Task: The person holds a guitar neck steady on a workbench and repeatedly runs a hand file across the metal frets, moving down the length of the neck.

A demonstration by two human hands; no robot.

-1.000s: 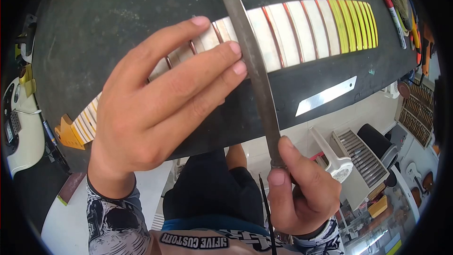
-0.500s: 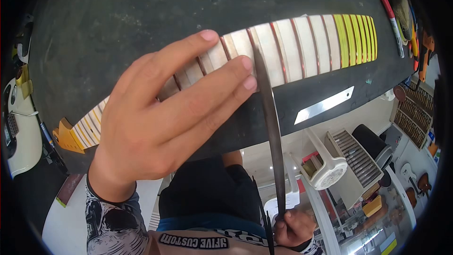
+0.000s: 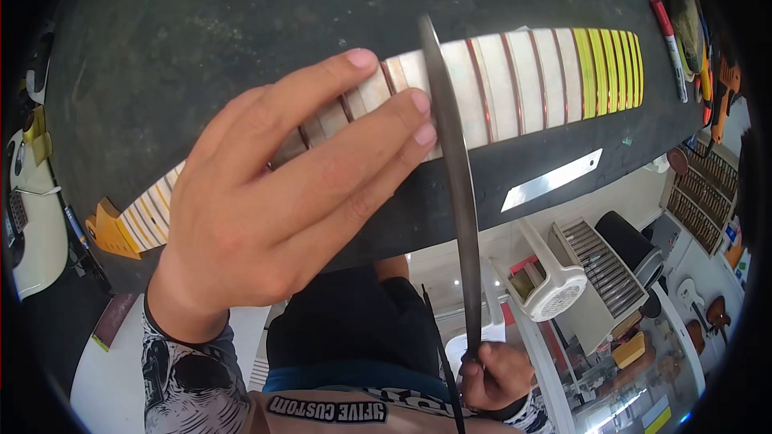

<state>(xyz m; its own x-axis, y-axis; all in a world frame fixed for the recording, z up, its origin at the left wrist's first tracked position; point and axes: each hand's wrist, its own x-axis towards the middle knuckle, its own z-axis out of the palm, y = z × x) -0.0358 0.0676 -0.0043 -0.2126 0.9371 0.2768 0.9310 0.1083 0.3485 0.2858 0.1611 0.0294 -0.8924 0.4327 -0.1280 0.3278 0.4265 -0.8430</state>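
Note:
A guitar neck (image 3: 539, 80) lies on the dark bench, with pale masking tape between its frets and yellow tape on the rightmost ones. Its yellowish headstock (image 3: 108, 231) points left. My left hand (image 3: 265, 193) rests over the middle of the neck with fingers stretched and spread; its thumb is hidden. In my right hand (image 3: 494, 378), near my body, is the handle end of a long dark file (image 3: 460, 185). The file crosses the fretboard, its tip past the far edge. Two fingertips of my left hand sit right beside the blade.
A flat metal plate (image 3: 551, 181) lies near the bench's front edge. To the right are a red-capped marker (image 3: 669, 44) and a brush (image 3: 685, 12). A pale guitar body (image 3: 40, 233) is at the left. Below the bench stand a white slatted unit (image 3: 603, 265) and a glass case (image 3: 635, 378).
The file has slid forward over the fretboard, so its tip now reaches beyond the far edge. My right hand has moved up slightly, while my left hand stays on the neck.

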